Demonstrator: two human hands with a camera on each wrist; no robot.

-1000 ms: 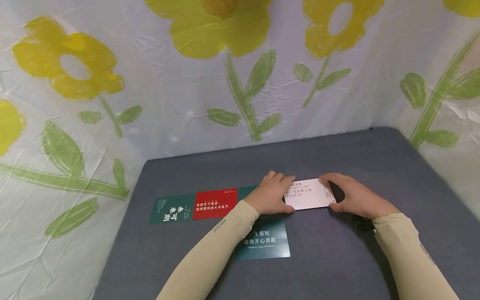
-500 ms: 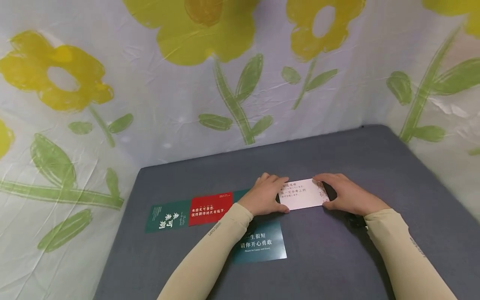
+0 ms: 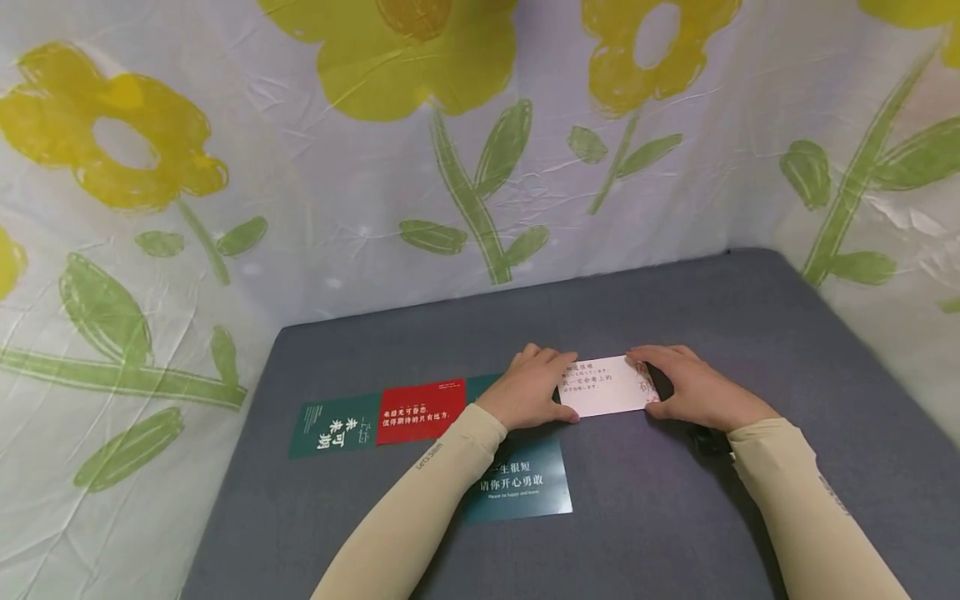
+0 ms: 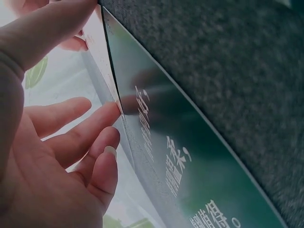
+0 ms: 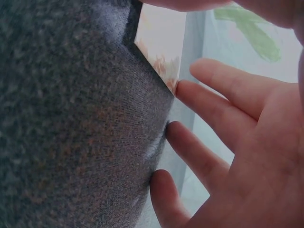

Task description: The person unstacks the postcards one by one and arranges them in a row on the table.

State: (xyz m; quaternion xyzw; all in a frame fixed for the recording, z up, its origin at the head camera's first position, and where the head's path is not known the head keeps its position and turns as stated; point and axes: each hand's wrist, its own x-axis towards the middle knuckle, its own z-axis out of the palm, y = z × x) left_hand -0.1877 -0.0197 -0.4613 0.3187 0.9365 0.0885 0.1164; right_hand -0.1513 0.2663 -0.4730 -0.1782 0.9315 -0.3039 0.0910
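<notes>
A pale pink card (image 3: 600, 389) printed with dark characters lies on the grey table, spanned by both hands. My left hand (image 3: 529, 387) holds its left end, thumb at the near corner and a fingertip at the far corner. At the opposite end my right hand (image 3: 697, 387) grips the card the same way, covering part of its reddish lettering. In the left wrist view, a green card (image 4: 156, 114) with white characters lies edge to edge with the pink one, beneath my left hand. In the right wrist view, a fingertip touches the pink card's (image 5: 164, 42) corner and other fingertips rest on the cloth.
Left of my hands, a red card (image 3: 422, 412) and a dark green card (image 3: 333, 427) continue the row. A teal card (image 3: 521, 482) lies nearer, partly under my left forearm. The grey table (image 3: 675, 525) meets a flower-printed curtain (image 3: 360, 167) at the back.
The scene has shifted slightly left in the head view as the camera turned. Both hands keep their hold at the pink card's ends, with no clear movement over the table.
</notes>
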